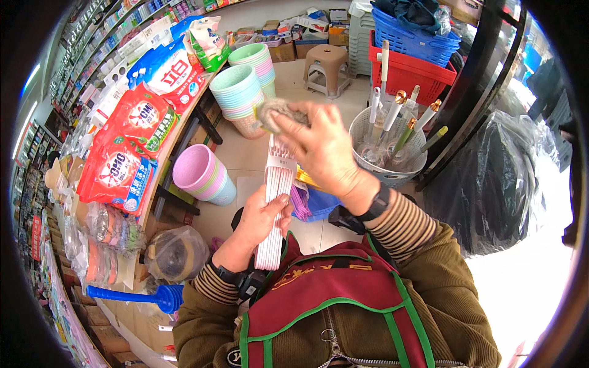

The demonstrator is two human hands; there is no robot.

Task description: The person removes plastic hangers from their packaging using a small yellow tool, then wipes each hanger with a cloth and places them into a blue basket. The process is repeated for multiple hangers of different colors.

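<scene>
My left hand (261, 219) is closed around the lower half of a bundle of slim white plastic pieces (279, 184), stacked edge to edge like hangers. A pale printed band wraps the bundle near its upper end. My right hand (325, 147) grips a crumpled grey-brown rag (279, 114) at the bundle's top; whether the rag touches the bundle I cannot tell. Behind and below my hands, a blue container (320, 205) shows in part, with purple strips (300, 201) and yellow pieces beside it.
Stacked pastel buckets (236, 89) and tipped ones (199, 172) stand left, by a shelf of detergent bags (116, 165). A blue plunger (162, 298) lies lower left. A grey basket of poles (392, 175), red basket (408, 67), brown stool (328, 67) and black plastic-wrapped heap (491, 184) stand around.
</scene>
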